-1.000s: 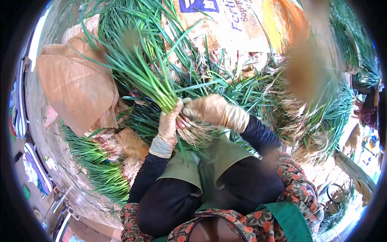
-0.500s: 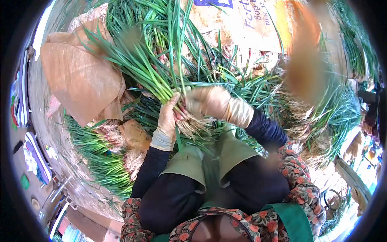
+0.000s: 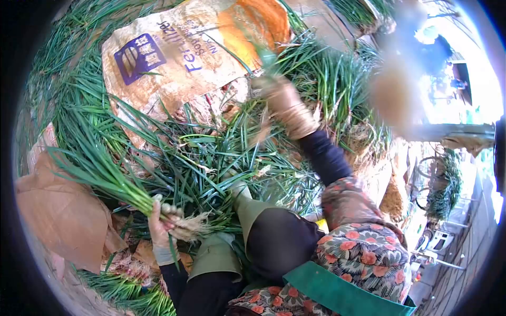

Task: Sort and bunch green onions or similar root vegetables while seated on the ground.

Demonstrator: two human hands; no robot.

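One sack [image 3: 174, 79], printed "Fertilizer" and "NPK" beside one purple panel [image 3: 139, 58] of white characters, lies on the far side among heaped green onions [image 3: 79, 100]; a smaller line is hard to read. At near left, a worker's gloved left hand [image 3: 157, 226] grips one bunch [image 3: 124, 190] just above its pale roots, leaves pointing far left. The gloved right hand [image 3: 282, 97], blurred, is by the sack's near right corner; its grip cannot be told. Two green boots [image 3: 217, 256] stand near.
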